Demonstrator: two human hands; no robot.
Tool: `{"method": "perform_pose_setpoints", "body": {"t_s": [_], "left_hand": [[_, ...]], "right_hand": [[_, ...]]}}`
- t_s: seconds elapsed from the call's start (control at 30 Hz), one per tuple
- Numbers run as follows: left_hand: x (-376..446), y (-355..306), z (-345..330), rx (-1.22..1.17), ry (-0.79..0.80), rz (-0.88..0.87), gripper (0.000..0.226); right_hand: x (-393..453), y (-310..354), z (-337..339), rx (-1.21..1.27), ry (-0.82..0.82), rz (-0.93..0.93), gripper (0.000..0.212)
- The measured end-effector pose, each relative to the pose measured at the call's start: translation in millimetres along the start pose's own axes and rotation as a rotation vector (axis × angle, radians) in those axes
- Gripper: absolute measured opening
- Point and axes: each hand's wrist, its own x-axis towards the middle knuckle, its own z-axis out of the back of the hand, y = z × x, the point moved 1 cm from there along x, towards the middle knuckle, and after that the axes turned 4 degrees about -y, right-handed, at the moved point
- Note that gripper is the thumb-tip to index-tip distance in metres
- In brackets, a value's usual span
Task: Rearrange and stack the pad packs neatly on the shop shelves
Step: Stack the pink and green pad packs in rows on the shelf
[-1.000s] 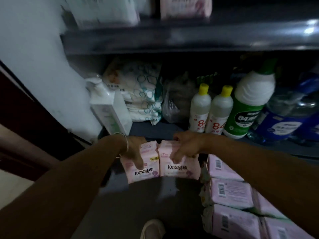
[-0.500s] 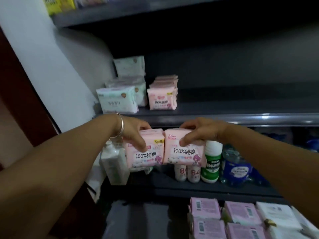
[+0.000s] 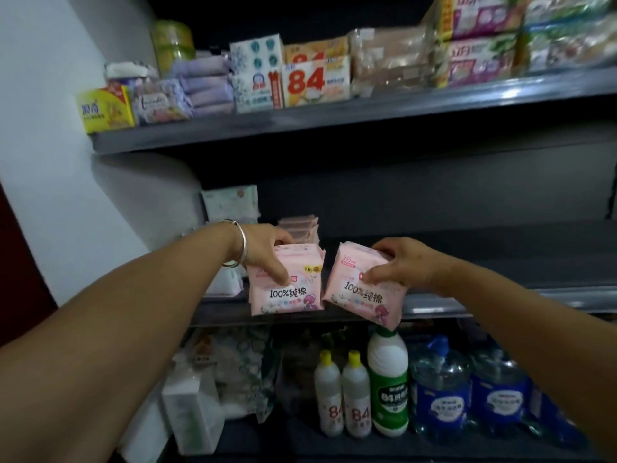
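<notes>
Hands (image 3: 267, 248) (image 3: 397, 262) partly cover two pink pad packs (image 3: 287, 289) (image 3: 364, 292), hiding their top print.

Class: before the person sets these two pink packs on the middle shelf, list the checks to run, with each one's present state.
1. Left hand grips the left pink pack: ok.
2. Right hand grips the right pink pack: ok.
3. Right pink pack level: not ok, tilted.
4. Free room on the middle shelf beside the pink stack: ok.
5. Packs past the shelf lip: cannot tell.
</notes>
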Motion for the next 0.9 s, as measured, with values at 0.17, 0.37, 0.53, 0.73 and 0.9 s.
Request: {"method": "perform_pose_setpoints", "body": {"t_s": [0.17, 0.37, 0.53, 0.73, 0.9], "left_hand": [[23.9, -8.3, 20.6, 0.050, -0.132, -0.077, 0.062], [71.4, 11.8, 44.3, 0.077, -0.344, -0.132, 0.067], [128.6, 31.2, 54.7, 0.160, -0.403, -0.107, 0.073], [198.7, 45.9, 54.7, 0.280, -0.443, -0.079, 0.081], [246.2, 57.7, 59.6, 0.338, -0.442, -0.071, 0.084]], "right_hand": [[18.2, 4.1, 9.6, -0.102, -0.157, 0.092, 0.048], [79.4, 12.9, 9.0, -0.212, -0.322, 0.157, 0.041], [130.7, 5.8, -0.8, -0.333, -0.376, 0.154, 0.061], [180.8, -10.2, -10.1, -0.434, -0.389, 0.192, 0.074], [213.9, -18.6, -7.3, -0.479, -0.396, 0.179, 0.071]]}}
